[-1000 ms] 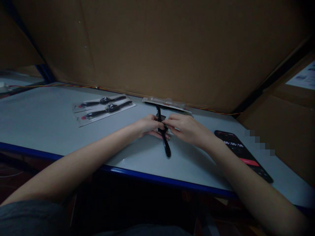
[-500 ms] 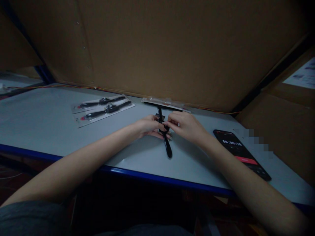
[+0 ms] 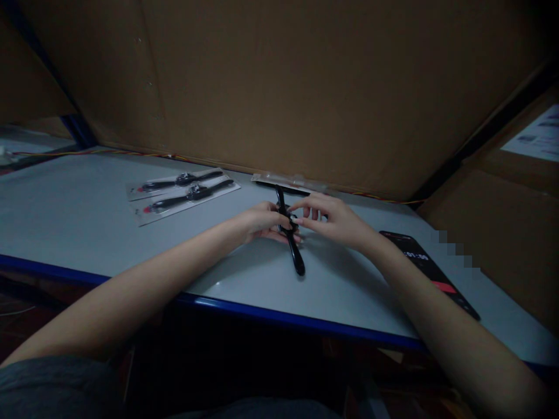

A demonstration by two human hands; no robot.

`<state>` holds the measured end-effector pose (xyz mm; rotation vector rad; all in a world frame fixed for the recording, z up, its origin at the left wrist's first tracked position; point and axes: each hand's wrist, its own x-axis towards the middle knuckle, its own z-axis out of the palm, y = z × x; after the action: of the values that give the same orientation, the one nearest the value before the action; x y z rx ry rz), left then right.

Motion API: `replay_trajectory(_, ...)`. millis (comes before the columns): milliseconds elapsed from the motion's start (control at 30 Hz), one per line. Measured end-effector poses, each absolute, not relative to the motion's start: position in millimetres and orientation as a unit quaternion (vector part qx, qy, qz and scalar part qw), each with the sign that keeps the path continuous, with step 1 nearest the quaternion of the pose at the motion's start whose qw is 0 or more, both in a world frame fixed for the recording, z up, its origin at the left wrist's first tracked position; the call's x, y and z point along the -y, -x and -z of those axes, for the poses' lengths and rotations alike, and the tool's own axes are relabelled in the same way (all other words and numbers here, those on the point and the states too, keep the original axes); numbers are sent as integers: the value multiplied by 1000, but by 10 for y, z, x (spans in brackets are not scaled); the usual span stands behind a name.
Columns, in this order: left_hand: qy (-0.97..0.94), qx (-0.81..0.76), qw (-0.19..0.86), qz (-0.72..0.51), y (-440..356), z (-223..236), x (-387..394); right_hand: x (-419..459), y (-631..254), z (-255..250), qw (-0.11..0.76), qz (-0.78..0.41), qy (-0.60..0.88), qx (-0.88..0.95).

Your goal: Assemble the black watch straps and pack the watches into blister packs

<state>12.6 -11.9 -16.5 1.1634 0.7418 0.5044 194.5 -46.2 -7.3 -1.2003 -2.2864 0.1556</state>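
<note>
A black spokeshave (image 3: 297, 256) is held a little above the table, one handle pointing toward me and the other away. My left hand (image 3: 266, 222) is closed around its middle from the left, thumb on top and fingers beneath. On the right side of the same middle part, my right hand (image 3: 325, 216) has its thumb and forefinger on the small hardware there, the tips slightly apart. Its other fingers are loosely curled. Which small part the fingertips touch is hard to make out, as they partly cover it.
Two packaged spokeshaves (image 3: 192, 192) lie on cards at the left back. Behind my hands is an opened clear package (image 3: 288, 181) on its card. A phone with a running timer (image 3: 430, 273) lies at right, partly behind my forearm. Cardboard (image 3: 279, 93) walls the table's back.
My right thumb and forefinger have spread from a tight pinch, and the other fingers have loosened. The spokeshave has tilted slightly. My left hand keeps its grip.
</note>
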Motion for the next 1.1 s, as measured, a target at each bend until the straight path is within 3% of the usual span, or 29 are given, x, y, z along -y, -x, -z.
replay_trajectory(167,-548,-327,734,-233,-119,216,99,461,-1915,112,242,39,454,857)
replay_trajectory(500,-548,-316,742,-219,-116,255,71,496,-1831,108,210,103,456,858)
replay_trajectory(833,-549,-337,728,-233,-96,198,100,503,-1835,75,300,-34,425,853)
replay_trajectory(1100,-550,-334,734,-216,-98,180,128,494,-1879,77,210,86,438,870)
